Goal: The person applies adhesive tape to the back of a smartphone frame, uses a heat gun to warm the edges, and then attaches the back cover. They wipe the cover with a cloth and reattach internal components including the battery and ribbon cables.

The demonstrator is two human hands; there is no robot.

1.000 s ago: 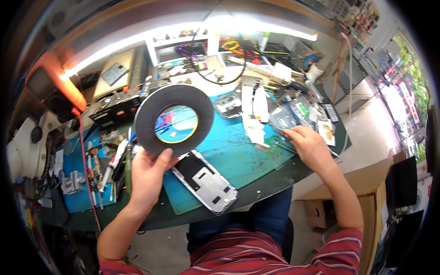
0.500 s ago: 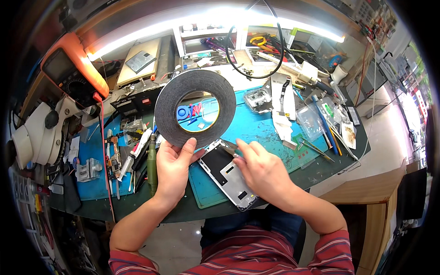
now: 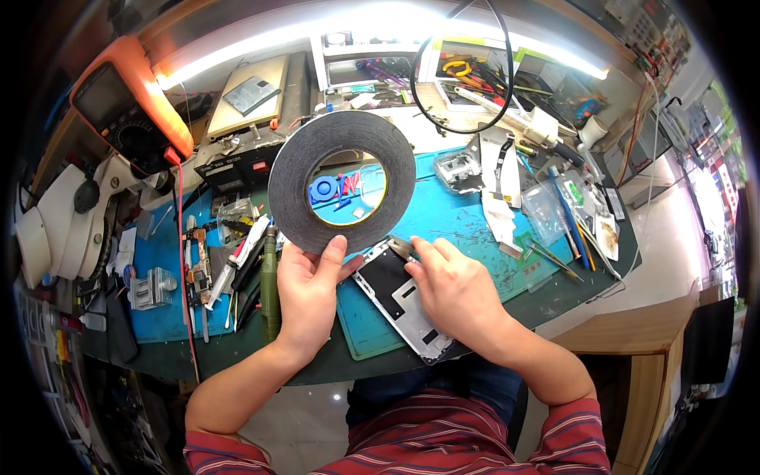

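My left hand point(image 3: 310, 289) is closed on the lower rim of a large roll of black tape point(image 3: 294, 178), with the thumb in front. The roll stands face-on above the mat, and blue and red items show through its hole. One left fingertip reaches to the top corner of a phone frame point(image 3: 401, 307), silver with a black recess, which lies tilted at the mat's front edge. Over that frame's upper right side, my right hand point(image 3: 459, 297) pinches what look like small metal tweezers point(image 3: 402, 249). Their tips are near the frame's top end; the fingers hide the rest.
A blue work mat point(image 3: 443, 218) covers the bench. Left lie a green pen-like tool point(image 3: 270, 289), syringes and small parts; an orange multimeter point(image 3: 131, 111) stands behind. Right are a plastic box point(image 3: 457, 170), tweezers point(image 3: 558, 261) and brushes. A black cable loop point(image 3: 511, 71) hangs above.
The view has shifted slightly. The tape roll and left hand have moved a little to the right, and the right hand's tool now shows more upright near the phone frame's top end.
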